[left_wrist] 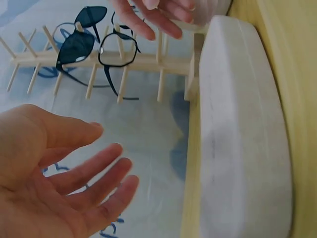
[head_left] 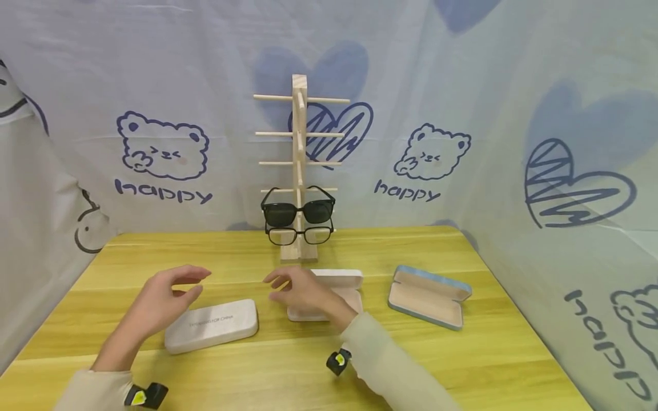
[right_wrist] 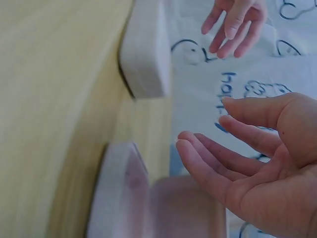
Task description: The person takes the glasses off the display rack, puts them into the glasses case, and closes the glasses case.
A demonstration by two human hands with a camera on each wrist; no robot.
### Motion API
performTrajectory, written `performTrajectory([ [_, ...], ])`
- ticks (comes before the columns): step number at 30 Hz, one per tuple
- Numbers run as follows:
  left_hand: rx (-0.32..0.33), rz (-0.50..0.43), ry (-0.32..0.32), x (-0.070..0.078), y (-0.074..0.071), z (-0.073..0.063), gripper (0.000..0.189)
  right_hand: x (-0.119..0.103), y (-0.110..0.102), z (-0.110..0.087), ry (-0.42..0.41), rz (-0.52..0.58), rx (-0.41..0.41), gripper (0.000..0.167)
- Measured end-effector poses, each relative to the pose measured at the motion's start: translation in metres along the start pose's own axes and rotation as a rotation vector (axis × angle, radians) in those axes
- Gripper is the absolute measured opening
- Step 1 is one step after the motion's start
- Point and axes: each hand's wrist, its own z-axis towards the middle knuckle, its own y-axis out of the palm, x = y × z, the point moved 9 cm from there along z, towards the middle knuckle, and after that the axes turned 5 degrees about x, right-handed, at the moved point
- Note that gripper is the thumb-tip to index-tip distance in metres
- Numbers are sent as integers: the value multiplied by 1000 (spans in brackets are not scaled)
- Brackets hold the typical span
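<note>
My left hand point(head_left: 163, 297) hovers over the left end of a closed white glasses case point(head_left: 218, 324), its fingers relaxed and apart and nothing in them. Over an open white glasses case point(head_left: 336, 279) is my right hand point(head_left: 298, 290), also holding nothing, fingers loosely bent with a gap to the thumb. In the right wrist view the pink-lined inside of that open case point(right_wrist: 185, 203) shows below the hand. Black sunglasses point(head_left: 281, 214) and black-framed clear glasses point(head_left: 283, 236) hang low on a wooden display stand point(head_left: 299, 142) behind the hands.
To the right lies an open blue glasses case point(head_left: 429, 297) with a beige lining. All the cases lie on a yellow wood-grain table point(head_left: 288, 371). A printed cloth point(head_left: 231, 57) hangs behind and along the sides. The stand's upper pegs stick out sideways and forward.
</note>
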Motion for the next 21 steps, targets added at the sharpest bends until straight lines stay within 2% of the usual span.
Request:
performTrajectory([
  [6, 64, -36, 52, 20, 2, 12, 30, -4, -31, -5, -61, 94, 67, 28],
  [12, 79, -56, 58, 32, 5, 24, 30, -9, -58, -9, -144, 96, 121, 29],
  [16, 77, -85, 74, 39, 10, 33, 31, -6, -71, -12, -128, 97, 145, 31],
  [21, 69, -107, 78, 46, 15, 43, 33, 1, -86, -16, -59, 112, 169, 32],
])
